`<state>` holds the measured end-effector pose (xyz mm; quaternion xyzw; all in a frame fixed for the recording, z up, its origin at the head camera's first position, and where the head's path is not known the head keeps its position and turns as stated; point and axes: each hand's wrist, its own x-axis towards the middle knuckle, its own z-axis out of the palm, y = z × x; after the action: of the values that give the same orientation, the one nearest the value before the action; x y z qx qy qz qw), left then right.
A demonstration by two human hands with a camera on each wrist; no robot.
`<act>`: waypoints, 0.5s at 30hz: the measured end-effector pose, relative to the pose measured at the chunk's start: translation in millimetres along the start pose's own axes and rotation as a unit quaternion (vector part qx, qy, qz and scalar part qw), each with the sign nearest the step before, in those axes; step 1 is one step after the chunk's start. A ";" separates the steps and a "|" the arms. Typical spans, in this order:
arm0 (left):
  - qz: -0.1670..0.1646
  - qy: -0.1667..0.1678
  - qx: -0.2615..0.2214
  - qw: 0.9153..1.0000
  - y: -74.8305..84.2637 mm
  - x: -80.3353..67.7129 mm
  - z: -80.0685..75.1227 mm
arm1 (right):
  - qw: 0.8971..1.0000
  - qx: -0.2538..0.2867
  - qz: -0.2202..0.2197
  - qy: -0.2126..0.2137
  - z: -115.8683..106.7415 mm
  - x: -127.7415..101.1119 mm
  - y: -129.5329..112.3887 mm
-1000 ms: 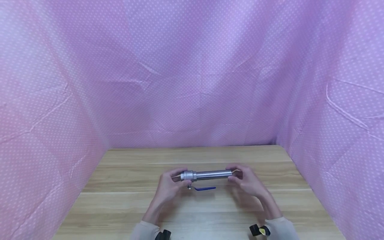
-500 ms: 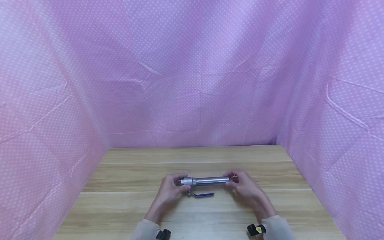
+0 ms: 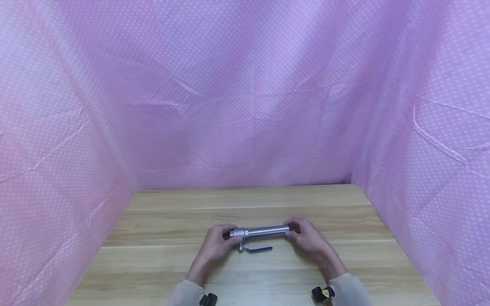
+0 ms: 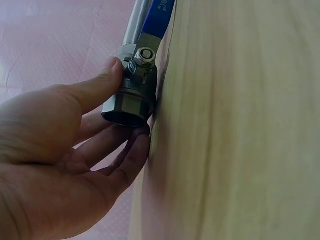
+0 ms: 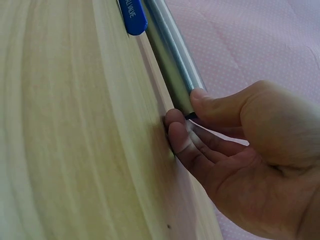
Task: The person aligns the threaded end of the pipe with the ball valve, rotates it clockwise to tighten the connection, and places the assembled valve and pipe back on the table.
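Both hands hold one shiny metal pipe [image 3: 260,232], one at each end. The left hand [image 3: 218,246] pinches the fat valve end [image 4: 131,102] between its thumb and curled fingers. The right hand [image 3: 308,239] pinches the thin plain end [image 5: 172,65] the same way, thumb on top and fingers under. The pipe lies low in the middle of the head view, right down at the wooden table [image 3: 153,255]. Its long side runs flat from left to right. The fat end points to the left of the frame. A blue handle [image 3: 260,248] sticks out on the near side and lies along the pipe, pointing right. Pink dotted cloth [image 3: 245,106] hangs all around.
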<state>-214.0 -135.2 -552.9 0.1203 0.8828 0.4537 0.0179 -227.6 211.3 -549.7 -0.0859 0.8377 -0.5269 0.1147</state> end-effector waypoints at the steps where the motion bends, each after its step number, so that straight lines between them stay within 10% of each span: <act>1: -0.002 -0.001 0.004 1.000 0.0 0.1 0.0 | 1.000 -0.007 -0.001 0.001 -0.1 0.3 0.0; 15: -0.006 -0.005 0.015 1.000 1.5 -1.6 -1.1 | 0.999 -0.050 -0.016 -0.001 -4.8 -0.8 2.6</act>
<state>-212.3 -135.6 -551.2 0.1177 0.8903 0.4393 0.0228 -228.2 216.8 -550.0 -0.1056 0.8616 -0.4856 0.1031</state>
